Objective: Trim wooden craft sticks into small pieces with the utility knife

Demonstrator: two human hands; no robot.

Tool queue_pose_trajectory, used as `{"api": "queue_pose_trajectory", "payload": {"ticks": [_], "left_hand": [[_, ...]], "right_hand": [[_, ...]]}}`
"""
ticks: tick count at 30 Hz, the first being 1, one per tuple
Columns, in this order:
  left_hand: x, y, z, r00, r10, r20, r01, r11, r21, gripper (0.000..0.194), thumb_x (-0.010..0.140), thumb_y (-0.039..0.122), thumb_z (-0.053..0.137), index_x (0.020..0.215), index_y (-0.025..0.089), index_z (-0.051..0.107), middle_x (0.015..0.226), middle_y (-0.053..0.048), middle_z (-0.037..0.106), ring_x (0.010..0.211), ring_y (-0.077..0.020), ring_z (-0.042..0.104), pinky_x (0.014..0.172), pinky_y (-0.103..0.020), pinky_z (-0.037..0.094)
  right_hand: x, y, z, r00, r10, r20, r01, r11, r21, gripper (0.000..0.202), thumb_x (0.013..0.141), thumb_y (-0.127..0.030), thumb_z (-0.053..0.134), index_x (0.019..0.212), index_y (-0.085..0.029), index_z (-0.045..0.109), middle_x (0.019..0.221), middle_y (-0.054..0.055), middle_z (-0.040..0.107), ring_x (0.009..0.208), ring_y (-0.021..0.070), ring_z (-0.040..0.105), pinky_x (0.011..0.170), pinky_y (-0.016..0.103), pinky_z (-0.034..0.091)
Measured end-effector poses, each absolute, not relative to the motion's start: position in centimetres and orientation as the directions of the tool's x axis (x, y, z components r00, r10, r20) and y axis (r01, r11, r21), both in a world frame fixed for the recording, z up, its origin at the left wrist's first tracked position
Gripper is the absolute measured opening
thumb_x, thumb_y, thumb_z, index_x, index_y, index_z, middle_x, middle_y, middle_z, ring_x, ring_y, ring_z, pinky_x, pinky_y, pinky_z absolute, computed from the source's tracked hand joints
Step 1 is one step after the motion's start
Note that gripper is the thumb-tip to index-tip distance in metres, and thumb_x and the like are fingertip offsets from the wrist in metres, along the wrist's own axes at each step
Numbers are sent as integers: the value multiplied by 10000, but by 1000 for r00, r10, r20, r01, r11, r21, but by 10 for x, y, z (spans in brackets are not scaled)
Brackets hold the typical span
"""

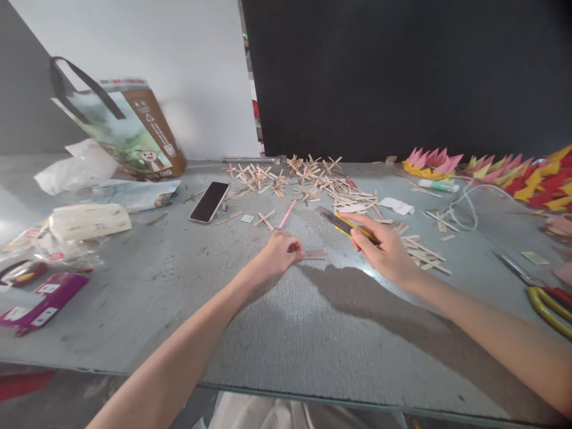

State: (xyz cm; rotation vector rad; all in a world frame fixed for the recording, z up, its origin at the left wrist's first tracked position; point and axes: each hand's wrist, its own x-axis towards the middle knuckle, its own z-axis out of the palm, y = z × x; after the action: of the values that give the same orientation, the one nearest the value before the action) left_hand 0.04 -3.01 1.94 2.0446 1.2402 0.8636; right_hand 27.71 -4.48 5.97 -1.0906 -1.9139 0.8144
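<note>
In my right hand (379,247) is a yellow and black utility knife (343,225), its blade end pointing up and left above the table. My left hand (281,253) is closed around one end of a thin wooden stick (315,255), which juts out to the right just over the table. A pink strip with markings (287,214) lies just beyond my left hand. Near it are two crossed sticks (264,220). Loose wooden sticks (424,253) lie to the right of my right hand, and a heap of joined crosses (259,179) spreads along the back.
A phone (209,202) lies at left of the sticks, before a printed carrier bag (134,131). Plastic packaging (89,220) and a purple packet (44,301) are at far left. Scissors (543,292), a white cable (467,208) and folded-paper flowers (431,162) are on the right.
</note>
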Motion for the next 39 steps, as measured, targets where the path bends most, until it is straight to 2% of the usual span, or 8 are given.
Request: {"api": "queue_pose_trajectory", "payload": {"ticks": [6,9,13,18,21,31,36,39], "left_hand": [[1,-26,18,309,925,218,628,-371,683,97,781,282,816,718,219,778,814,-75,708,891,-251,603,921,-399,444],[1,-24,18,294,924,244,579,-375,724,91,760,301,835,711,234,797,785,-68,722,850,-243,626,895,-385,465],[-1,-22,16,308,913,268,545,-400,737,124,755,321,832,680,229,793,732,-66,731,761,-225,637,829,-359,482],[-1,-22,17,331,919,213,614,-381,692,144,793,336,812,714,216,797,764,-54,743,771,-206,655,825,-335,481],[-1,-23,20,336,927,168,649,-357,672,128,813,321,803,749,211,800,785,-44,750,794,-197,662,827,-321,476],[-1,-22,19,357,915,189,639,-387,665,107,821,297,795,751,216,792,779,-35,758,789,-194,675,860,-343,476],[0,-22,17,339,922,184,654,-372,659,95,818,286,802,753,218,792,801,-39,761,830,-203,676,903,-358,480],[0,-20,13,336,922,192,653,-375,657,81,829,283,798,771,226,797,834,-40,769,884,-214,678,938,-373,475]], "right_hand": [[295,-28,77,-640,756,138,593,600,-537,404,1044,-466,517,1361,-326,724,704,-9,709,516,123,408,505,259,284],[294,-27,74,-653,748,116,611,612,-502,375,1036,-467,538,1322,-348,749,950,21,826,515,120,475,512,267,331],[293,-26,73,-680,727,93,621,639,-453,360,1048,-452,515,1305,-375,754,1168,15,808,482,103,488,519,276,364],[291,-27,77,-692,719,70,632,649,-423,367,1044,-402,507,1314,-352,750,1137,16,817,458,91,468,496,270,332],[290,-29,79,-703,709,54,631,657,-413,374,1046,-370,499,1323,-327,748,1113,20,824,509,95,537,525,258,363],[288,-29,76,-735,670,105,608,719,-336,377,1052,-333,487,1334,-332,738,1183,15,805,580,109,640,588,248,443],[289,-29,75,-773,614,160,570,783,-248,392,1066,-320,459,1347,-309,732,1047,29,834,740,151,723,675,255,461],[290,-29,74,-778,607,162,569,790,-228,394,1071,-319,456,1360,-308,723,970,29,833,721,149,711,656,257,439]]}}
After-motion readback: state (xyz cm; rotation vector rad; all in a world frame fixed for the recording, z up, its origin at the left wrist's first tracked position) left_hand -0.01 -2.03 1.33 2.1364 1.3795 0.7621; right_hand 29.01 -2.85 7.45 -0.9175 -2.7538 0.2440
